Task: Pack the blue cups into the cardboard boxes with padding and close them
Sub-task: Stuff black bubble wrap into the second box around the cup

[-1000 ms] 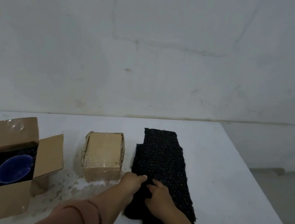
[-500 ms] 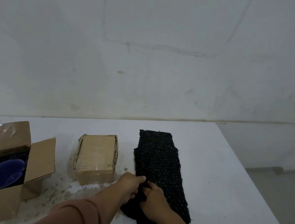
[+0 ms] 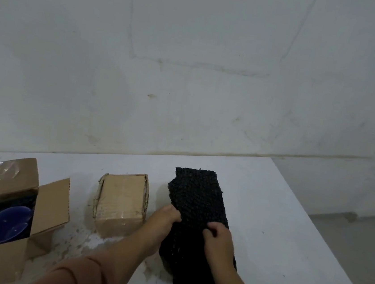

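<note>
Left hand [image 3: 163, 218]: fingers were curled onto the left edge of the black padding [image 3: 199, 197]
Right hand [image 3: 217, 238]: fingers were clamped on the black padding's middle
Blue cup [image 3: 6, 226]: was seen inside the open box [image 3: 51, 203], far left
Closed box [image 3: 121, 199]: was set on the worktop [image 3: 276, 233], between open box and black padding

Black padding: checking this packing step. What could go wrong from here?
Left hand and right hand grip the black padding near its middle; its loose far end may drag against the closed box beside it. The strip looks long for the open box holding the blue cup; it might bunch and hinder closing.
</note>
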`<control>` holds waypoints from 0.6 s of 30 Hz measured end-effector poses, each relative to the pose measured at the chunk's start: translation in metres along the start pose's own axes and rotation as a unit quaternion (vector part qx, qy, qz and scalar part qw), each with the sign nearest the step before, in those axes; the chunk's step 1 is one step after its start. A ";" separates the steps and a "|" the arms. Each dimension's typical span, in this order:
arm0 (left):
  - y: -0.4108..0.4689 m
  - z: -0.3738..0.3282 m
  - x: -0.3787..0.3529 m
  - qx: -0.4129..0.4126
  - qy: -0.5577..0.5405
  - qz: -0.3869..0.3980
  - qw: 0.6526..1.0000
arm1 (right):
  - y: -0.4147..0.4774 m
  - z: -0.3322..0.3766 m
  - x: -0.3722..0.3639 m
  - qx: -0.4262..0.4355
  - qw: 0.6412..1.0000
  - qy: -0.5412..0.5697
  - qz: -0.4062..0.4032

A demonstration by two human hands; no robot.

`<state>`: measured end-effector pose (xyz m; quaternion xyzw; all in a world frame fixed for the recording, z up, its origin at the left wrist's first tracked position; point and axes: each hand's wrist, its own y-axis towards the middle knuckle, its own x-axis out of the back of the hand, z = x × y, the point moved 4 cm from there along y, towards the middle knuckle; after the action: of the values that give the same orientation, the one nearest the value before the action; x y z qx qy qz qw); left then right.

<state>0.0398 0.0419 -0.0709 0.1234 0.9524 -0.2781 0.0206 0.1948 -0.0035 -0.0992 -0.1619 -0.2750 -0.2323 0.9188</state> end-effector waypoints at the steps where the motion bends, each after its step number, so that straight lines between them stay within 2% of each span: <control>1: -0.005 -0.007 0.002 0.002 -0.055 0.017 0.998 | 0.002 0.001 0.006 -0.034 0.998 0.049 -0.004; 4: -0.020 -0.025 0.018 -0.011 -0.134 0.071 0.988 | 0.005 0.006 0.008 -0.132 0.964 0.215 0.087; 6: -0.031 -0.037 0.033 -0.034 -0.148 0.090 0.984 | 0.002 0.013 -0.001 -0.198 0.900 0.337 0.195; 8: -0.040 -0.049 0.049 -0.059 -0.162 0.079 0.982 | -0.004 0.024 -0.007 -0.214 0.850 0.402 0.265; 9: -0.044 -0.054 0.058 -0.074 -0.166 0.068 0.981 | -0.005 0.031 -0.009 -0.199 0.844 0.415 0.275; 10: -0.048 -0.061 0.067 -0.094 -0.171 0.053 0.979 | -0.004 0.039 -0.010 -0.175 0.849 0.420 0.267; 14: -0.058 -0.078 0.110 -0.143 -0.178 -0.014 0.974 | -0.004 0.090 0.000 -0.027 0.907 0.378 0.183; 16: -0.067 -0.085 0.128 -0.163 -0.150 -0.025 0.975 | -0.005 0.115 0.005 0.042 0.927 0.336 0.160; 18: -0.076 -0.090 0.141 -0.184 -0.137 -0.017 0.973 | -0.005 0.133 0.005 0.072 0.938 0.301 0.154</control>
<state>-0.1125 0.0602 0.0300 0.0623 0.9773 -0.1127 0.1684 0.1385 0.0470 0.0109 -0.0577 0.0265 -0.1056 0.9924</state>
